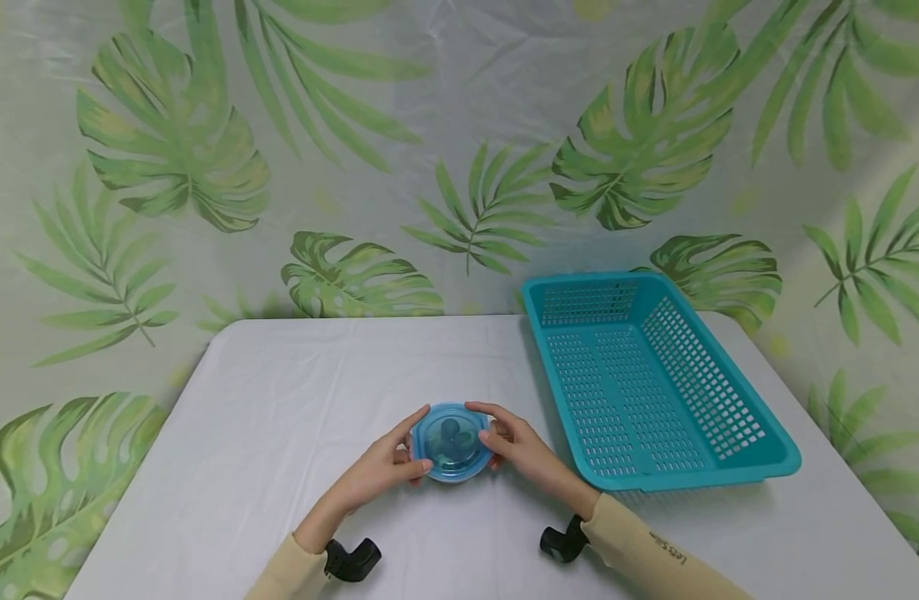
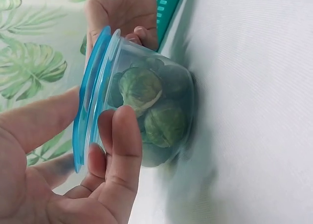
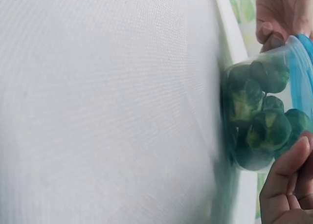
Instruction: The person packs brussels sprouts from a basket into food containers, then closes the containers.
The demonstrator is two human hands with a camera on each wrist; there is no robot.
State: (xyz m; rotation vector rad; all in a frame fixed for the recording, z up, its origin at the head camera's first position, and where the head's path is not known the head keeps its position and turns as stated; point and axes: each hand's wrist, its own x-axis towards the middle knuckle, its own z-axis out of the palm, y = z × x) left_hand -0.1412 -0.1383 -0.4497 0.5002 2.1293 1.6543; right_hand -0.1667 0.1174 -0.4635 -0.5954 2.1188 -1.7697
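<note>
A clear round plastic container [image 1: 452,465] with a blue lid [image 2: 89,99] stands in front of me on the white tablecloth. Through its wall I see several green Brussels sprouts [image 3: 268,128]. My left hand [image 1: 380,468] grips its left side, thumb on the lid and fingers curled under the rim. On the opposite side my right hand [image 1: 513,442] holds the lid's edge, its index finger at the far rim and its thumb on top. In the left wrist view the lid lies along the rim, with a narrow gap between their edges at the top.
A teal perforated plastic basket [image 1: 661,479] stands on the right side of the table, close to my right forearm. The white-covered table [image 1: 204,492] ends at a leaf-patterned curtain [image 1: 496,108] behind. Black wrist cameras [image 1: 352,560] are strapped beneath both wrists.
</note>
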